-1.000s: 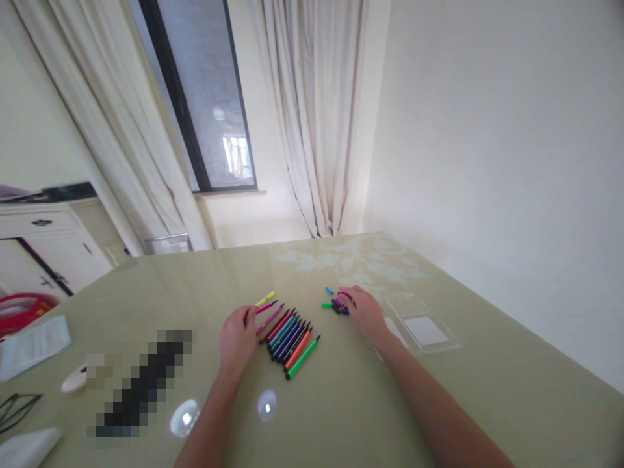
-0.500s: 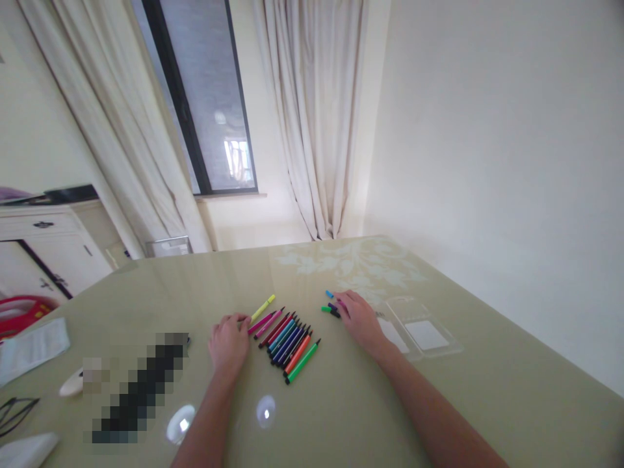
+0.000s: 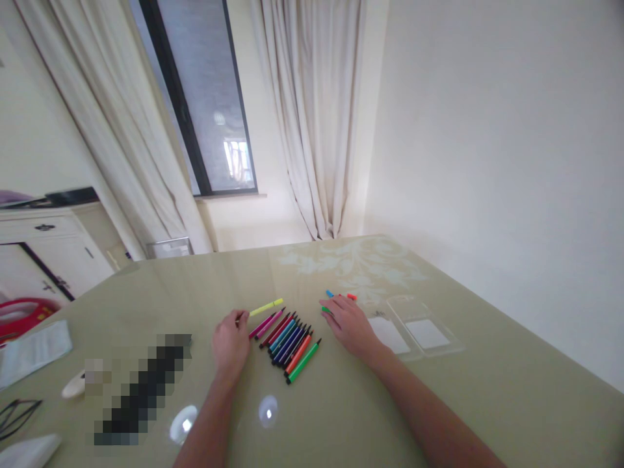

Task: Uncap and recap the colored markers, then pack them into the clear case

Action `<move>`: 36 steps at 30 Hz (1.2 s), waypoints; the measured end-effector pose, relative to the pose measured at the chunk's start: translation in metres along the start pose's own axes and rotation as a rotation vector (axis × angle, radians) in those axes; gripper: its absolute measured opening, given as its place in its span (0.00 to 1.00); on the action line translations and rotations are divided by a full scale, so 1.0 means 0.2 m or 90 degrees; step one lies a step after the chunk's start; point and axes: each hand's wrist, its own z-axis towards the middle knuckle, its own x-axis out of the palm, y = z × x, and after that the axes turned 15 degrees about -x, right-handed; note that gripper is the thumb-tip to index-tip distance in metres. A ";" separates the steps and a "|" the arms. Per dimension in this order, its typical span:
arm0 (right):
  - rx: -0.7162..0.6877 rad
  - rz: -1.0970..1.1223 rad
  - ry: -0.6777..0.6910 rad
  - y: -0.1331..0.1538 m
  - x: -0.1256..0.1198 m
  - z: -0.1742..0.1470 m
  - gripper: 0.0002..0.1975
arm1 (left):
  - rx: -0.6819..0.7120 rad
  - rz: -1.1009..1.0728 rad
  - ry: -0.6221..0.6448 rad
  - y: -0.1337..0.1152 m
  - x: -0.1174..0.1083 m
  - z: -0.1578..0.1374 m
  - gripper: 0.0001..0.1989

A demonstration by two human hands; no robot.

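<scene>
My left hand (image 3: 231, 341) is closed, its fingertips pinching the near end of a yellow felt-tip pen (image 3: 266, 307) that points away to the right. Beside it lies a slanted row of uncapped felt-tip pens (image 3: 290, 341) in pink, red, blue, purple and other colours, with a green pen (image 3: 305, 361) nearest me. My right hand (image 3: 348, 325) rests palm down with its fingers stretched over a small group of loose caps. A blue cap (image 3: 329, 294), a green cap (image 3: 325, 309) and an orange-red cap (image 3: 351, 297) peek out around the fingers; other caps may be hidden beneath.
Right of my right hand is a clear plastic case (image 3: 429, 333) with white panels, partly covered by my wrist. On the left are a face mask (image 3: 36, 351), a white mouse (image 3: 74, 385), glasses (image 3: 19, 416) and a blurred-out dark object (image 3: 143, 390). A wall borders the table's right side.
The yellow pen has swung to a flatter angle in my left hand. My right hand has shifted slightly left and flattened over the caps; an orange-red cap now shows behind it.
</scene>
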 end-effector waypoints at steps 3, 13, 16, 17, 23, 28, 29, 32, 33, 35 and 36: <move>0.002 0.013 -0.010 0.02 -0.01 0.01 0.19 | 0.046 -0.091 0.017 -0.07 0.00 -0.06 0.19; -0.106 0.088 -0.094 0.05 -0.02 0.02 0.13 | 0.119 -0.406 0.341 -0.24 0.03 -0.26 0.23; -0.134 0.080 -0.098 0.04 -0.02 0.02 0.13 | 0.098 -0.400 0.361 -0.24 0.02 -0.24 0.23; -0.138 0.074 -0.100 0.04 -0.01 0.03 0.13 | 0.090 -0.401 0.362 -0.25 0.02 -0.23 0.23; -0.108 0.064 -0.149 -0.03 -0.03 0.00 0.15 | 0.018 -0.396 0.305 -0.20 -0.02 -0.15 0.30; 0.146 0.024 -0.218 -0.16 -0.08 -0.03 0.17 | -0.060 -0.247 0.050 -0.02 -0.11 0.01 0.29; 0.185 0.010 -0.189 -0.17 -0.08 -0.03 0.17 | -0.071 -0.208 0.038 0.01 -0.11 0.03 0.26; 0.253 -0.019 -0.057 -0.16 -0.07 -0.03 0.15 | -0.075 -0.095 0.034 0.06 -0.07 0.05 0.17; 0.267 -0.027 -0.018 -0.15 -0.06 -0.03 0.15 | -0.067 -0.067 0.042 0.06 -0.05 0.05 0.15; 0.290 -0.046 0.036 -0.13 -0.05 -0.02 0.15 | -0.047 -0.025 0.058 0.06 -0.02 0.04 0.12; 0.298 -0.055 0.051 -0.13 -0.04 -0.03 0.15 | -0.039 -0.010 0.061 0.06 -0.02 0.04 0.12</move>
